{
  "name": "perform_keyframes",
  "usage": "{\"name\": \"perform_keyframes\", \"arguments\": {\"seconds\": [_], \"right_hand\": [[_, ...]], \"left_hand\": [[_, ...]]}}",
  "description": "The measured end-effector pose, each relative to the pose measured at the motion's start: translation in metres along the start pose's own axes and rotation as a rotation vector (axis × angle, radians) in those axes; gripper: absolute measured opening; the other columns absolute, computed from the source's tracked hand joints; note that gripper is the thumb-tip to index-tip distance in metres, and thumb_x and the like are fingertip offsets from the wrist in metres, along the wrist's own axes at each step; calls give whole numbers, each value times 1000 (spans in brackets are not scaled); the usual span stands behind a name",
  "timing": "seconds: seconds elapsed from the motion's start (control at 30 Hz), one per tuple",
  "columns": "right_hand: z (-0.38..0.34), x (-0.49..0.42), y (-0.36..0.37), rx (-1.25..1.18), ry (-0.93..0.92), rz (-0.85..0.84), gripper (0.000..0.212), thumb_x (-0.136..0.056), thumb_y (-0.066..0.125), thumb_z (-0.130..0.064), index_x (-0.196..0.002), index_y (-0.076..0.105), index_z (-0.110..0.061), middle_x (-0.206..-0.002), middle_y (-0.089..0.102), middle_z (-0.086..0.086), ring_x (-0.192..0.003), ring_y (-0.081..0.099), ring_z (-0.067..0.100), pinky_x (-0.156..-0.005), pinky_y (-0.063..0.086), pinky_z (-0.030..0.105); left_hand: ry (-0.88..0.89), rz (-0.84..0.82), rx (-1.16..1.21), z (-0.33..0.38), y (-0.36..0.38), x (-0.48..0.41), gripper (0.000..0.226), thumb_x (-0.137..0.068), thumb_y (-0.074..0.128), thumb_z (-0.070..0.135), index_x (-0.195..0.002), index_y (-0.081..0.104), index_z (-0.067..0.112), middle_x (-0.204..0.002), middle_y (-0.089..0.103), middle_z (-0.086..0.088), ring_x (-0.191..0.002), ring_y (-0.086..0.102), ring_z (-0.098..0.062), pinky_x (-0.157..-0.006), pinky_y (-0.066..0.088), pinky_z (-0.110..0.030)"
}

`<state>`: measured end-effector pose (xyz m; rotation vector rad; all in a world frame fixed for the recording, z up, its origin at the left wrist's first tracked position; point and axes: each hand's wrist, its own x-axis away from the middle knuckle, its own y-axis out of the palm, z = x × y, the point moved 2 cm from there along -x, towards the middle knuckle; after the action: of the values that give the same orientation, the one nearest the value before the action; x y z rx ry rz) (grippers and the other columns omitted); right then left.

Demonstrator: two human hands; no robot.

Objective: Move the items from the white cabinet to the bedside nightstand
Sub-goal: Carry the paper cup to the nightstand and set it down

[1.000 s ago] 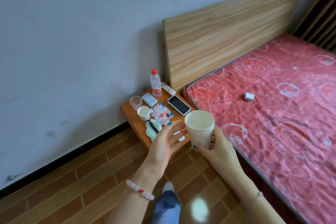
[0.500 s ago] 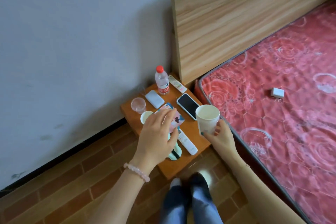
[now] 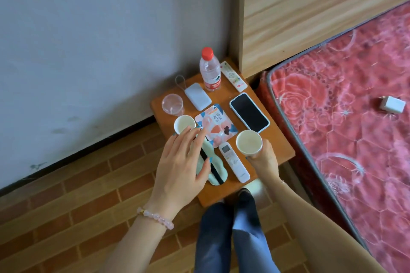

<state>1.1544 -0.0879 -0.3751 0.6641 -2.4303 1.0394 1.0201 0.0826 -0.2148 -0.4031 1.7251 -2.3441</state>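
Gripping the paper cup [image 3: 248,144] with my right hand [image 3: 264,157], I hold it over the nightstand [image 3: 279,144] beside the phone [image 3: 249,112]; my left hand [image 3: 182,166] hovers spread above the eye mask [image 3: 214,167].

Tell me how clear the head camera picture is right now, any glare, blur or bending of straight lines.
Head view: soft even daylight, no harsh shadows; the nightstand items are fairly sharp, though the left hand looks slightly motion-blurred; a bright glare patch sits on the floor near the right hand holding the paper cup; wide-angle distortion slants the headboard and wall.
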Motion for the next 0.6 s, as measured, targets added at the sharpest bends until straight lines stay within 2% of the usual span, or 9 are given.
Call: {"name": "perform_keyframes", "arguments": {"seconds": [0.3,0.5,0.6], "right_hand": [[33,-9,18,3,-81,-58,62,-70,80,-32,-121,45,-24,-116,55,-5,-104,53,11,-84,47,30],[41,-6,16,-96,-44,-58,61,-71,80,-34,-116,38,-35,-115,50,-12,-103,51,9,-87,47,31],[43,-3,10,-89,8,-70,71,-67,81,-42,-122,37,-33,-123,48,-12,-113,49,12,-91,46,33]], "left_hand": [[-12,-14,26,4,19,3,57,-91,39,42,-141,35,16,-140,50,-7,-133,42,-23,-108,35,-44],[40,-46,25,11,28,8,57,-91,39,42,-141,35,16,-140,50,-7,-133,42,-23,-108,31,-41],[76,-43,29,20,25,8,57,-90,38,42,-141,33,17,-140,50,-7,-132,43,-24,-107,31,-42]]}}
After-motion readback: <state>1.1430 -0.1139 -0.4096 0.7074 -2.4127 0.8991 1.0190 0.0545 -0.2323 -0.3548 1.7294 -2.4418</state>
